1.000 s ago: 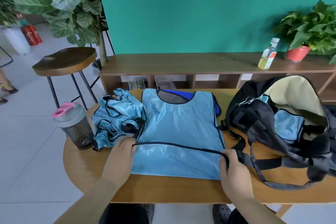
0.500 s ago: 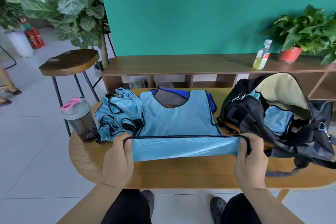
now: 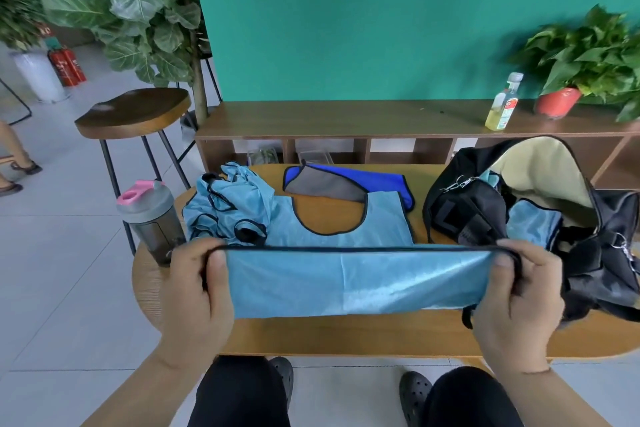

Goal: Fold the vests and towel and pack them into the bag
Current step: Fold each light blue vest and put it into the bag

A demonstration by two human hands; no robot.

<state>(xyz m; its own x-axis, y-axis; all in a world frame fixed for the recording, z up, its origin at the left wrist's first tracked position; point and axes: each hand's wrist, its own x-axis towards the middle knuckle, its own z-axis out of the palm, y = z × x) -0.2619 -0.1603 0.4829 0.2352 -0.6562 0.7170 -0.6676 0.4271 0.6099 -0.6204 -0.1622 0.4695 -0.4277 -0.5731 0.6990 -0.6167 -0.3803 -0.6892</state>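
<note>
The left hand [image 3: 194,291] clamps the near-left corner of the light-blue vest [image 3: 346,281] and the right hand [image 3: 519,295] pinches the near-right corner. The black-trimmed hem between them now rides higher and nearer than half a second ago, pulled taut above the table [image 3: 346,333]. The vest's far part has slid nearer too, so the blue-and-grey towel [image 3: 346,184] behind it lies uncovered, and bare wood shows through the neck hole. From the left, a pink-lidded shaker bottle [image 3: 152,218] stands at the table's left edge, just beside the left hand. A crumpled pile of vests [image 3: 228,208] touches the held vest's left side. On the right the black bag [image 3: 485,211] gapes open with a folded vest [image 3: 533,225] inside, crowding close behind the right hand.
</note>
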